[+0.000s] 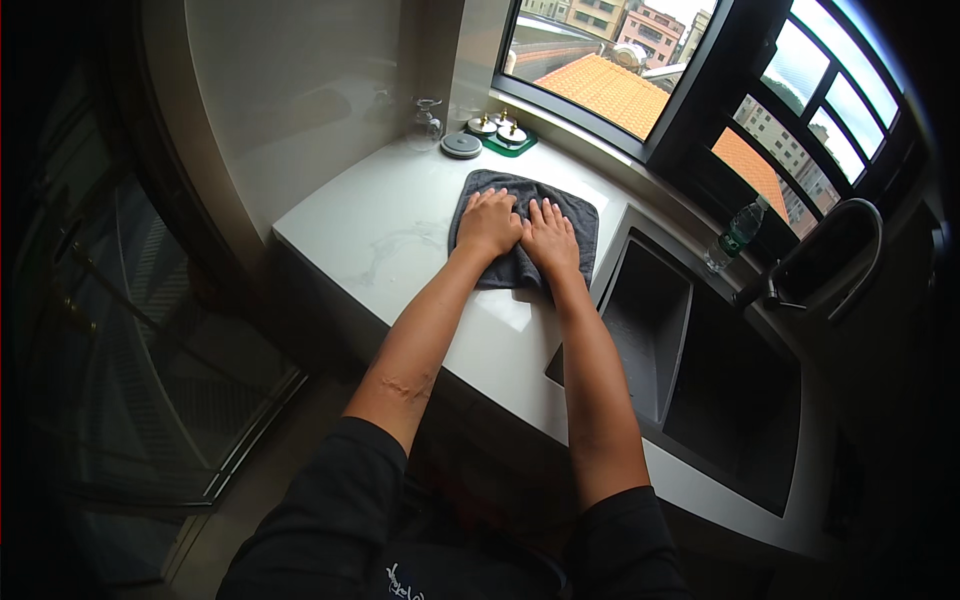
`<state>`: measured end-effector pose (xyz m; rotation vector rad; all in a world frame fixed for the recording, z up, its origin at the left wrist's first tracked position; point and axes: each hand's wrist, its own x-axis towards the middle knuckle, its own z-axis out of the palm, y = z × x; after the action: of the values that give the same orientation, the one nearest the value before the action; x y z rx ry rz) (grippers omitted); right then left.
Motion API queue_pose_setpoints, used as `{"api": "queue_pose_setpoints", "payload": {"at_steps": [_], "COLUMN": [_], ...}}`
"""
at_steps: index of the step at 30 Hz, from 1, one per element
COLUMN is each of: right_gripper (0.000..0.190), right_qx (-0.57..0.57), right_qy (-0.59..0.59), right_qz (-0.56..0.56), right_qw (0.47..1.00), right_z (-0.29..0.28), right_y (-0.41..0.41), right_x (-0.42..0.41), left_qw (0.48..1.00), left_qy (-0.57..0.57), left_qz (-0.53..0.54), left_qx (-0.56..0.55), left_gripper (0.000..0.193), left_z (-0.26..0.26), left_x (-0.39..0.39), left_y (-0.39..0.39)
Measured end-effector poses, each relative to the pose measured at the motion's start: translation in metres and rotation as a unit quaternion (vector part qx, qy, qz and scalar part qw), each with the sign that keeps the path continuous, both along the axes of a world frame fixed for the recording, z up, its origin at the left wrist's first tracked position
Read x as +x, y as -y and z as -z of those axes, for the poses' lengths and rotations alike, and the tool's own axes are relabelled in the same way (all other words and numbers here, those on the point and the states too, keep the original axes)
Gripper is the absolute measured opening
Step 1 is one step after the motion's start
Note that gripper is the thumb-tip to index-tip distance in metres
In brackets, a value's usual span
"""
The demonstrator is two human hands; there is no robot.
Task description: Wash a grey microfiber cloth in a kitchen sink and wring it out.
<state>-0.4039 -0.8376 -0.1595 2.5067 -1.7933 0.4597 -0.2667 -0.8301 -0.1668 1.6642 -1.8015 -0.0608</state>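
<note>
A dark grey cloth lies spread on the white countertop, with wrinkles near its middle. My left hand rests palm down on its left half, fingers pointing away from me. On the right half my right hand presses flat, its fingers slightly apart. The two thumbs almost meet at the cloth's centre. Neither hand grips the fabric as far as I can see; both palms are hidden from above.
Right of the cloth is a dark sink holding a grey basin insert, with a faucet behind. A plastic bottle stands on the sink's back ledge. Near the window are a glass, a grey round lid and several knobbed lids on a green tray.
</note>
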Motion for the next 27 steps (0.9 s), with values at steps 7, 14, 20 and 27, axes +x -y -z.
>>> {"api": "queue_pose_setpoints", "payload": {"at_steps": [7, 14, 20, 27], "right_gripper": [0.059, 0.060, 0.060, 0.059], "right_qx": [-0.015, 0.000, 0.015, -0.035], "right_qy": [-0.036, -0.039, -0.033, -0.016], "right_qz": [-0.063, -0.127, -0.136, -0.085], "right_qw": [0.997, 0.991, 0.990, 0.996], "right_z": [0.012, -0.001, -0.009, 0.001], "right_y": [-0.076, -0.222, -0.229, -0.132], "right_x": [-0.032, -0.051, -0.037, -0.014], "left_qw": [0.994, 0.977, 0.962, 0.973], "left_qy": [0.077, 0.097, 0.161, 0.162], "left_qz": [0.080, 0.192, 0.222, 0.165], "left_qx": [0.013, -0.012, -0.011, 0.020], "left_gripper": [0.054, 0.058, 0.060, 0.057], "left_z": [0.001, -0.009, -0.010, -0.004], "left_x": [-0.010, -0.006, 0.022, 0.021], "left_y": [-0.088, -0.214, -0.215, -0.122]}}
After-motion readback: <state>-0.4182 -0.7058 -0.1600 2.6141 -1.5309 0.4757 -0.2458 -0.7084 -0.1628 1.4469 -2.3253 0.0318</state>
